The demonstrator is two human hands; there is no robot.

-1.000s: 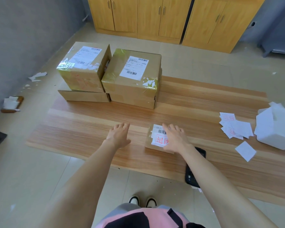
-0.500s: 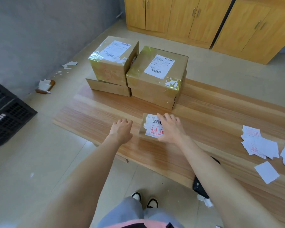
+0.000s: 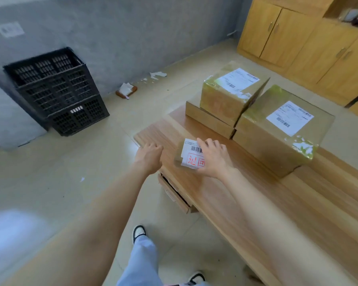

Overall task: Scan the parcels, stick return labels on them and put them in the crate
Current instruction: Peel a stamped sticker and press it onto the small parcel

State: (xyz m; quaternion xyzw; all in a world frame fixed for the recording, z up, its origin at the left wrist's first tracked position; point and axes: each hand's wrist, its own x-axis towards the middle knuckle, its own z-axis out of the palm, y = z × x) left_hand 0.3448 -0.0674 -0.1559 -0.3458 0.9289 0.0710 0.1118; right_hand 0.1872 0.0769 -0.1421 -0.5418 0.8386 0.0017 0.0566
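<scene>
R hand point(image 3: 214, 159) lies flat on the parcel point(image 3: 178, 153): fingers straight and spread across the top, thumb at the near corner, palm covering the right half. No wrap round an edge is visible, so read it as pressing/sliding, not a pinch. Parcel sits on the table point(image 3: 246, 203) near its left end, close to the front edge; its left side may be slightly raised, cannot confirm. Top face carries a barcode label point(image 3: 191, 145) and, below it, the return label point(image 3: 193, 162) w/ red print, partly under the thumb. L hand point(image 3: 150, 154) is just left of the parcel, not touching it, fingers loosely bent, holding nothing. Change vs. 1.0 s ago: parcel and R hand were at mid-table in front of the stacked boxes point(image 3: 277, 141); both are now toward the left end, w/ L hand keeping pace beside them. View has swung left: the crate point(image 3: 56, 89), absent 1.0 s ago and only a corner 0.5 s ago, is now fully in frame, on the floor point(image 3: 50, 182) against the wall point(image 3: 112, 38), well apart from the table. Meaning for task: label is on, so scan + label steps appear done for this unit; current step is judged to be transfer to crate. Next req.: a firm grip before lift-off, since a flat palm cannot carry the parcel across the gap. Boxes remain on the table w/ no return label visible on them.
</scene>
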